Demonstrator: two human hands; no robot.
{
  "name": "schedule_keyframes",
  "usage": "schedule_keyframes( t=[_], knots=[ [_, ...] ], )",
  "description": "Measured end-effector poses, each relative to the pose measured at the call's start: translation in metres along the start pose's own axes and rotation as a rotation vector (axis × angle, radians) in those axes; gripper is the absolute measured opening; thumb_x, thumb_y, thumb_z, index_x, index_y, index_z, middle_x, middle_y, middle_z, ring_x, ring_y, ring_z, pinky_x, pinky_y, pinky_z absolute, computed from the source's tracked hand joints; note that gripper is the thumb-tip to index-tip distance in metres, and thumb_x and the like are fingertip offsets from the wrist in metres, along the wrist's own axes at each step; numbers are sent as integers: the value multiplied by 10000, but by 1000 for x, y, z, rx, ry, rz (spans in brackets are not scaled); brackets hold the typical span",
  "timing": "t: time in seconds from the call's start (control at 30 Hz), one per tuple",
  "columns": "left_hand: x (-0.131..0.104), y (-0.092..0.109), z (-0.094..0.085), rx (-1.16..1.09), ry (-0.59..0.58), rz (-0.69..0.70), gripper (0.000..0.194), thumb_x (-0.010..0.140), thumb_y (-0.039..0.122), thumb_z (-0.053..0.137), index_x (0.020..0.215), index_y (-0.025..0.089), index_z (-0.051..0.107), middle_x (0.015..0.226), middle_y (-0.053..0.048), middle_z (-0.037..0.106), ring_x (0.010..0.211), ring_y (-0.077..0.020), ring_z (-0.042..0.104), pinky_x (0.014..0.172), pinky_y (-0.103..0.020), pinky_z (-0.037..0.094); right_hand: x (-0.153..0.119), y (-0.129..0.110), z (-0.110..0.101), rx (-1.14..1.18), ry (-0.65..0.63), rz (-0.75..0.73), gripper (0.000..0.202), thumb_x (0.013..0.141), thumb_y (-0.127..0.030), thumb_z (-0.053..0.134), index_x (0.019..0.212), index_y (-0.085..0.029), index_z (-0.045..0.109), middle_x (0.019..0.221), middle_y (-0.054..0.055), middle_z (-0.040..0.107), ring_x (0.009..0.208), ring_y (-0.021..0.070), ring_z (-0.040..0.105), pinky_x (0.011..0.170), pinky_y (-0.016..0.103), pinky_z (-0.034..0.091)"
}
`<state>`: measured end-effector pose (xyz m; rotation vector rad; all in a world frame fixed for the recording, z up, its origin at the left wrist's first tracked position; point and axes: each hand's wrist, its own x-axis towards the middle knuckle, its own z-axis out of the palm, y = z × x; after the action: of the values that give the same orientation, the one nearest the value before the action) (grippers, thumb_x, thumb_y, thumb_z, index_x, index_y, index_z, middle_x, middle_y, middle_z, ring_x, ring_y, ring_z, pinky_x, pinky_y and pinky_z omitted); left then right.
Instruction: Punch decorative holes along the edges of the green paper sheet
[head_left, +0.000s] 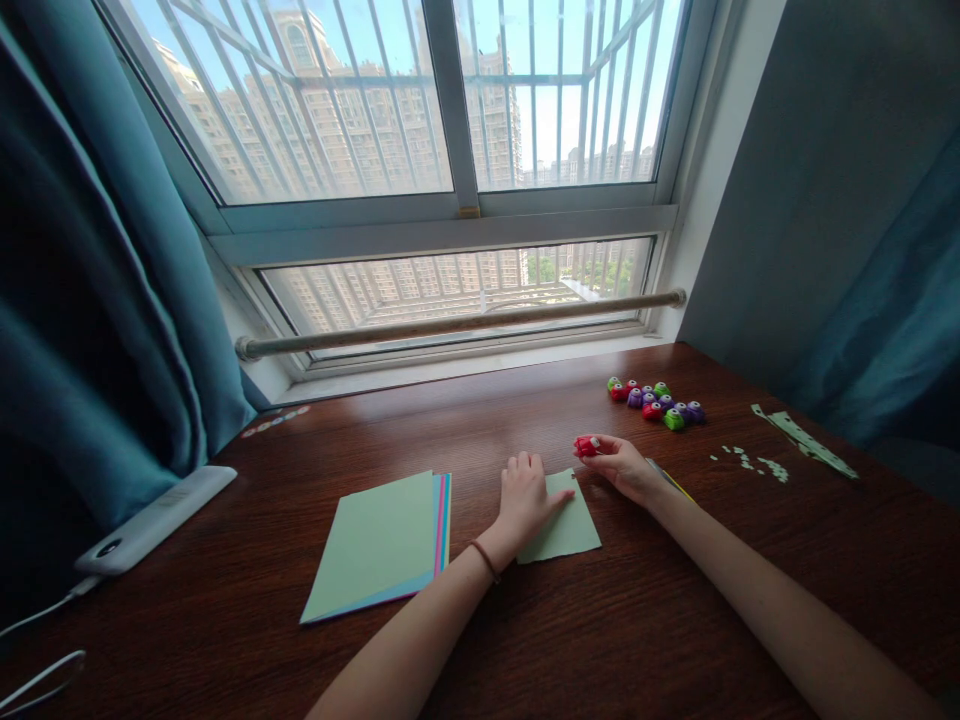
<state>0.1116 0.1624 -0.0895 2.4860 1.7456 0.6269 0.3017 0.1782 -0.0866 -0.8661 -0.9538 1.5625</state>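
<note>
White device [157,520]: long and pale, with a cable at its near end; well apart from the left hand, on its left.
Paper stack [375,540]: pale green sheet on top, with blue, pink and other coloured edges showing beneath; left of the left hand, beside its forearm.
Left hand [525,495]: brown band [486,562] at the wrist; palm down, fingers loosely bent, thumb spread wide over the small sheet, gripping nothing between them.
Small green sheet [570,530]: pale, flat, slightly uneven along its near edge, with a small dark notch or mark at its far edge; partly under the left hand and thumb, left of the right hand and nearer the wearer.
Red piece [585,447]: small, glossy, with a white-and-dark eye-like spot; in the right fingertips, just past the sheet's far right corner. Whether it touches the sheet cannot be told.
Right hand [619,465]: thumb and fingers closed round the red piece.
Slim yellow-edged item [671,480]: partly hidden behind the right wrist.
Coloured pieces [651,410]: red, purple and green, with eye-like spots, clustered beyond the right hand and to its right.
Paper bits [772,468]: tiny, pale, scattered right of the right hand.
Paper strips [814,445]: pale, narrow, just beyond the bits, farthest right of the grip.
</note>
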Motion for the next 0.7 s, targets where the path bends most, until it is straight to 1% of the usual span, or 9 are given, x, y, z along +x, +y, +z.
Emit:
schedule_keyframes(
  t=[0.1,0.23,0.3,0.4,0.47,0.57,0.63,0.7],
  knots=[
    [2,-3,3,7,-16,-18,506,629,605,629,832,163,490,917,-90,509,869,-268,466,707,-341,362,1,0,0,-29,-6,-13,399,503,-194,801,872,-146,656,877,64,652,869,191,591,876,329,416],
    [5,-6,5,-79,-15,-40,466,628,538,675,813,163,470,877,-81,535,830,-259,489,673,-318,347,1,1,-2,-164,-6,-43,434,519,-235,790,916,-138,643,875,76,656,870,219,597,886,370,408],
    [6,-8,6,-116,-14,-39,386,683,459,666,826,164,463,837,-62,549,793,-239,506,668,-308,342,1,1,-4,-281,5,-56,440,533,-255,777,930,-133,635,869,79,657,858,231,603,874,384,415],
    [8,-11,8,-151,-13,-30,218,782,331,593,837,171,455,794,-31,560,749,-201,525,679,-293,339,4,3,-8,-433,33,-60,432,551,-277,753,939,-134,627,906,80,653,854,236,604,837,380,440],
    [9,-13,9,-178,-8,-26,149,812,282,554,834,175,452,784,-21,563,740,-186,532,688,-287,340,8,4,-13,-505,52,-79,414,571,-290,731,939,-137,619,927,85,648,856,236,604,803,369,460],
    [10,-15,11,-216,3,-18,115,820,255,538,829,180,451,782,-13,566,743,-180,532,690,-282,339,16,3,-25,-651,144,-180,387,591,-283,709,933,-142,597,901,85,653,843,225,611,775,350,476],
    [11,-15,12,-237,9,-9,106,818,245,536,826,181,452,786,-12,568,747,-179,530,691,-282,337,21,-3,-38,-883,254,-276,344,615,-271,694,920,-152,589,852,66,657,797,198,620,757,315,483],
    [11,-15,13,-254,14,0,98,816,238,534,824,181,454,786,-13,568,748,-181,526,692,-284,335,24,-12,-53,-1134,359,-341,286,660,-256,660,918,-155,591,861,58,651,760,172,618,732,277,483]
  ],
)
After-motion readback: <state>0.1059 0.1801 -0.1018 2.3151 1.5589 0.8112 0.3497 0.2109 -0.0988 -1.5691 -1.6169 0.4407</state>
